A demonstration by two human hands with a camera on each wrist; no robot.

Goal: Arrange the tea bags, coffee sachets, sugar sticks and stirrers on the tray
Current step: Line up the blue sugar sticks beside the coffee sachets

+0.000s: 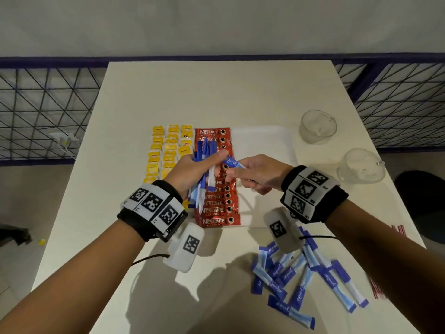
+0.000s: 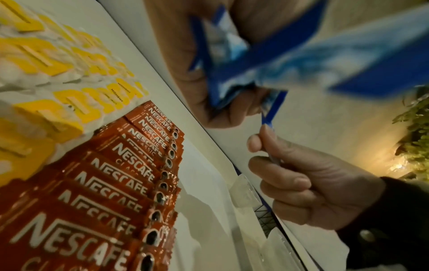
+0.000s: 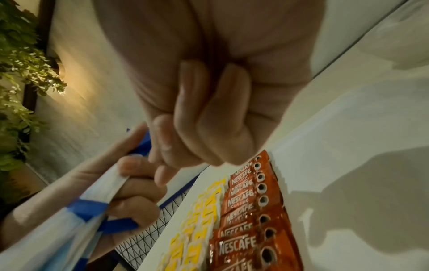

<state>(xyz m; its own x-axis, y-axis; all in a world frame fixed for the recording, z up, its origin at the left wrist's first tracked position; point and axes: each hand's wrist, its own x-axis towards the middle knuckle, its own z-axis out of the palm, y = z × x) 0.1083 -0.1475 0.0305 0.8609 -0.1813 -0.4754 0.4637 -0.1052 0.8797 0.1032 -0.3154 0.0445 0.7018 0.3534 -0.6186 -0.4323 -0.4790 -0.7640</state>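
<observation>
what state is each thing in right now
left hand: grips a bundle of sugar sticks
right hand: pinches one sugar stick, passing it to the bundle
loose sugar sticks: scattered on the table, off the tray
coffee sachets: overlapped in one column on the tray
tea bags: lined up in rows
two glass cups: lying tipped, empty

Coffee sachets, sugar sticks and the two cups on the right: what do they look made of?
Coffee sachets: glossy red foil or plastic film, judging by the sharp highlights and crimped edges.
Sugar sticks: matte blue-and-white printed paper, probably; they show creases and no glare. The left hand grips a bundle, the right hand pinches one.
Cups: clear glass or hard plastic; the table shows through.
</observation>
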